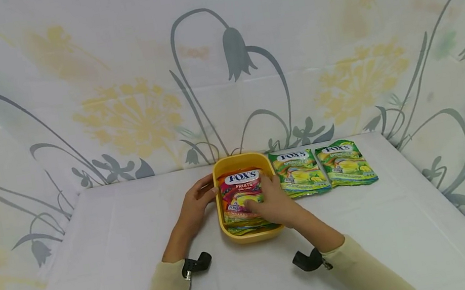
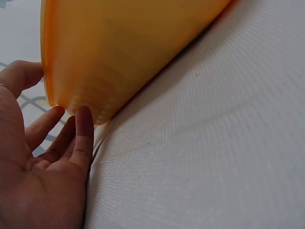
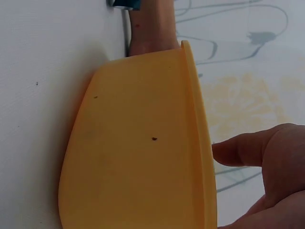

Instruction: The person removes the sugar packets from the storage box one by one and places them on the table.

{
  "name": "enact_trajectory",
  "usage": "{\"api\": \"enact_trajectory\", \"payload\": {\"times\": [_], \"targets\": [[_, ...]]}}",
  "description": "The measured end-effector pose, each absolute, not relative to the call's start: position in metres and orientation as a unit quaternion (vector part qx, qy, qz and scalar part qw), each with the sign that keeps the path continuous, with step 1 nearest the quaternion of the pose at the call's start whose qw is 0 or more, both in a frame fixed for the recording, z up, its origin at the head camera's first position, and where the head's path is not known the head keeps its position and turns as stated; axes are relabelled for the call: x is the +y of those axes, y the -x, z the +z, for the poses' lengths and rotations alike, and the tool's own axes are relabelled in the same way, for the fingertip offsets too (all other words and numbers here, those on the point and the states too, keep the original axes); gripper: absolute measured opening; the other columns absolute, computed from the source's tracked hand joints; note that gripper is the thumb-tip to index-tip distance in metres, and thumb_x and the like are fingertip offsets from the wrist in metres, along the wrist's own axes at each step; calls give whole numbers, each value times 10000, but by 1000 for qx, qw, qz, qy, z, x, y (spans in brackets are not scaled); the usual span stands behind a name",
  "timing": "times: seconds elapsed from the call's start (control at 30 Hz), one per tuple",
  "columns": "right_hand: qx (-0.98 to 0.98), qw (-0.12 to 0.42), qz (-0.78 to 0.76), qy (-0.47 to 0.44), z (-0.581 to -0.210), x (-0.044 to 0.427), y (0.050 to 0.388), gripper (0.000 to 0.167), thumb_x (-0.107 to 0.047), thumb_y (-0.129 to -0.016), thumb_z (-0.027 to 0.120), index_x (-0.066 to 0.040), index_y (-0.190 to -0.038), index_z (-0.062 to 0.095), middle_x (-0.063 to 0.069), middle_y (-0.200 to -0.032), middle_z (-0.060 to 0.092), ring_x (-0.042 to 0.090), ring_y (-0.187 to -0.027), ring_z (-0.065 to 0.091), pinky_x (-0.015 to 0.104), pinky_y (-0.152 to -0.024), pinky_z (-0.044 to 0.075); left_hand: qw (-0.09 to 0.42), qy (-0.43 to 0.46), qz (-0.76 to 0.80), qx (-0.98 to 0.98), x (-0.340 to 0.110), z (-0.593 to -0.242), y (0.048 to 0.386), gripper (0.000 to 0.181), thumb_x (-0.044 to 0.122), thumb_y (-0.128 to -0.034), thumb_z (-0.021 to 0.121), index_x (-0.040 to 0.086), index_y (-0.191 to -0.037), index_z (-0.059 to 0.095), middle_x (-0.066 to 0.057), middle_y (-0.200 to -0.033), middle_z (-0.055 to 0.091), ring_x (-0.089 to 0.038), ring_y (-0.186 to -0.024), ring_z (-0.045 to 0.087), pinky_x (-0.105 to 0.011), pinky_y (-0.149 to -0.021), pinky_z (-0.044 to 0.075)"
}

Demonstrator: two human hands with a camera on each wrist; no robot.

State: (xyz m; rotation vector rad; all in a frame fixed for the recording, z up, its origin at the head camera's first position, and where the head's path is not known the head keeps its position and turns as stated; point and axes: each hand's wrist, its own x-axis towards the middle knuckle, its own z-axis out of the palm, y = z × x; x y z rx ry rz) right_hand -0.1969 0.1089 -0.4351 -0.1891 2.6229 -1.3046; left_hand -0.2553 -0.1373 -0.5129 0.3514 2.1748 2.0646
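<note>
White cloth (image 1: 126, 255) bears a tub (image 1: 254, 237) between hands: left (image 1: 194, 207) loosely spread, right (image 1: 276, 203) touching packet (image 1: 238, 198), grip unclear.

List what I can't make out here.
Head view: how many bags lie under the red bag; it mostly covers them.
Head view: fine print on the green bags; too small.
Right wrist view: what the tub holds; its wall hides it.
Same view: part of the right hand, cut off at the right edge.

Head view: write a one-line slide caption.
Left hand touching a yellow tub, right hand at the red Fox's packet inside it, two green Fox's packets alongside.
</note>
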Motion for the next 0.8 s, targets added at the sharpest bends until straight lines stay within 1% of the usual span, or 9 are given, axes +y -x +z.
{"api": "enact_trajectory", "payload": {"times": [0.07,0.2,0.27,0.43,0.5,0.67,0.8], "targets": [[882,89,-458,66,-436,109,198,868,-262,-1000,721,4,-1659,222,271,-1462,321,423,-1277,475,622,-1115,474,60,-116,681,720,-137,-513,256,533,238,-1079,637,94,-1572,496,-118,-1577,525,-288,-1434,535,-398,-1114,521],[873,75,-478,61,-438,110,200,840,-248,-995,722,-9,-1644,246,274,-1456,312,420,-1250,494,608,-1084,502,58,-114,680,722,-137,-514,256,528,239,-1079,635,103,-1571,498,-108,-1575,529,-281,-1431,540,-339,-1085,537],[871,71,-483,61,-438,111,200,809,-235,-995,722,4,-1624,272,274,-1446,340,417,-1245,500,602,-1082,506,59,-113,680,722,-136,-514,256,527,239,-1079,636,105,-1570,499,-105,-1574,529,-280,-1430,540,-338,-1087,535],[864,64,-495,62,-439,113,200,689,-202,-1019,704,26,-1567,355,237,-1445,533,380,-1270,587,569,-1088,521,61,-114,681,721,-136,-515,255,541,242,-1078,635,92,-1577,488,-122,-1581,522,-293,-1435,534,-364,-1101,528],[863,69,-498,54,-439,113,201,665,-215,-1033,696,11,-1566,368,213,-1445,581,363,-1272,618,553,-1089,526,61,-113,679,723,-136,-515,255,543,249,-1077,639,96,-1576,492,-117,-1579,525,-290,-1433,536,-354,-1093,534],[862,82,-500,37,-439,114,202,623,-266,-1062,662,-6,-1562,395,199,-1407,613,335,-1221,649,528,-1056,554,58,-113,676,726,-137,-515,255,529,265,-1076,648,120,-1565,510,-85,-1565,541,-268,-1424,545,-318,-1070,542],[856,88,-509,28,-439,113,203,604,-284,-1079,633,-13,-1566,403,192,-1397,616,323,-1204,653,513,-1051,560,59,-115,677,725,-138,-515,255,535,272,-1076,647,117,-1568,506,-88,-1567,538,-269,-1428,540,-336,-1085,535]]}}
